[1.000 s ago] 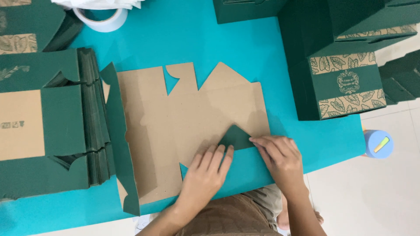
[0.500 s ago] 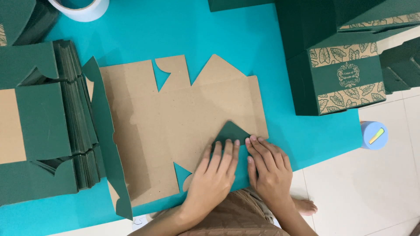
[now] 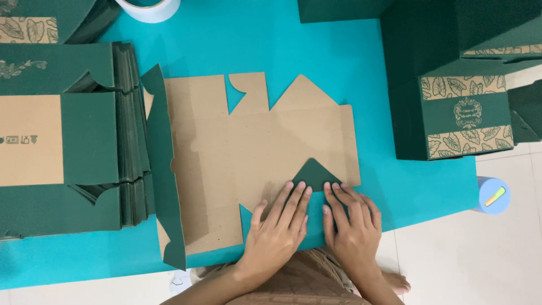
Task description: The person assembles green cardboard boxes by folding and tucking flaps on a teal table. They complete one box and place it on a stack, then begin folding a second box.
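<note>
A flat die-cut cardboard box blank (image 3: 248, 152), brown side up, lies on a turquoise mat (image 3: 316, 56). Its left flap (image 3: 164, 169) stands folded up and shows its dark green face. A triangular green flap (image 3: 314, 174) is folded over onto the brown surface at the near edge. My left hand (image 3: 279, 229) and my right hand (image 3: 350, 226) lie flat side by side, fingers together, pressing down on that folded flap along its crease. Neither hand holds anything.
A thick stack of flat green box blanks (image 3: 68, 141) lies at the left. Assembled green boxes with leaf print (image 3: 460, 116) stand at the right. A white tape roll (image 3: 149, 8) is at the top edge, and a small blue round container (image 3: 493, 195) sits on the white floor.
My right hand has come in next to my left. Both now press flat on the green triangular flap, which has gone from half raised to folded down.
</note>
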